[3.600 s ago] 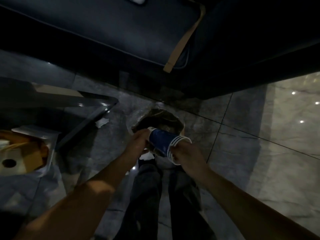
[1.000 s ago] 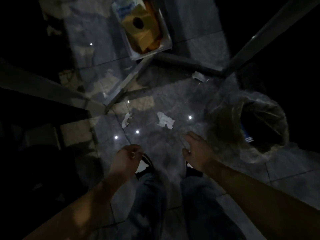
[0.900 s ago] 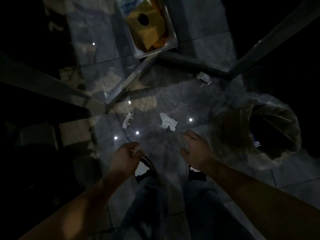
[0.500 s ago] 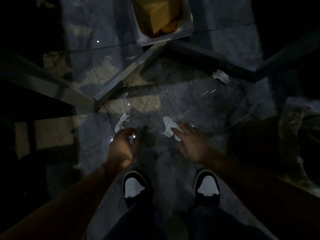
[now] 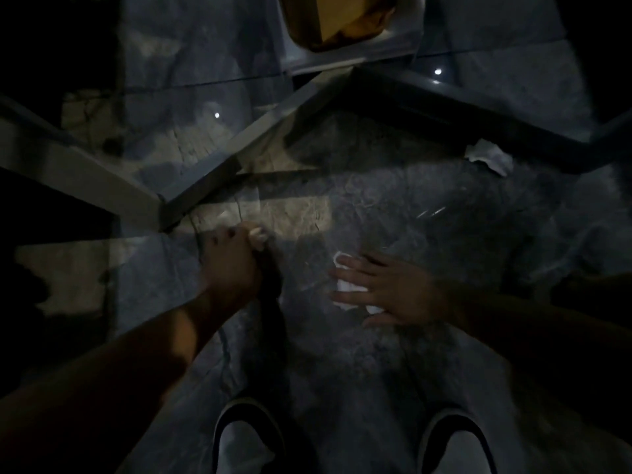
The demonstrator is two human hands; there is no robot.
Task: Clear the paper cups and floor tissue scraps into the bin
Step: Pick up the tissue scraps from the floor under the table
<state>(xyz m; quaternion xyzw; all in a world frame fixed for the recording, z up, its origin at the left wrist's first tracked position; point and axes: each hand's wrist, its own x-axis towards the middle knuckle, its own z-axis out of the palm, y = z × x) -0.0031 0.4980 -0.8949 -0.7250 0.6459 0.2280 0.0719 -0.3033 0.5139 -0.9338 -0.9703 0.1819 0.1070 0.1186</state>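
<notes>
I look straight down at a dim grey marble floor. My left hand is curled, and a white tissue scrap shows at its fingertips, pinched between them. My right hand lies flat with fingers spread over a second white tissue scrap, which peeks out between and under the fingers. A third tissue scrap lies further off at the upper right, beside a dark table rail. The bin and the paper cups are out of view.
A glass table top with metal rails reaches over the floor at the top and left. A white tray with yellow packaging sits on it. My two shoes stand at the bottom edge.
I have bent lower, and the bin has slid out of view to the right. My left hand closed on the left scrap. My right hand moved onto the middle scrap.
</notes>
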